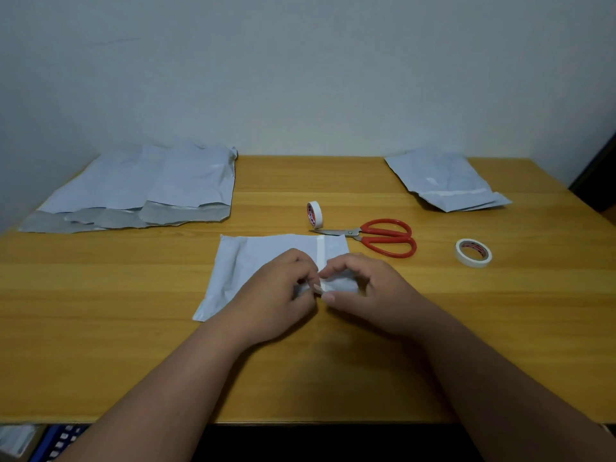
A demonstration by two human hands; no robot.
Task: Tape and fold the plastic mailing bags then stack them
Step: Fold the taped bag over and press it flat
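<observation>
**Both hands pinching at the tape strip on the middle bag**

While both forearms reach in over the near edge of the yellow-brown wooden table (100,345), the left hand (273,295) and right hand (370,295) meet on the pale blue-grey plastic mailing bag (246,261) lying flat at the table's centre. Its surface is lightly creased, and a narrow white tape strip (320,250) runs from its far edge towards the hands, near its right side. Each hand has its fingers curled, and the fingertips pinch at the near end of the strip, where the bag's corner is bunched up between them.

Just beyond the bag's right corner lie the red-handled metal scissors (383,236), blades closed and pointing left. Standing on edge near the blade tips is a small white tape roll (315,214); a second white tape roll (473,252) lies flat to the right of the scissors.

Farther back on the left, a spread pile of unfolded blue-grey mailing bags (150,185) overlaps, grey flaps towards the viewer. At the far right rests a small stack of folded mailing bags (446,181), a white strip showing on top.
</observation>
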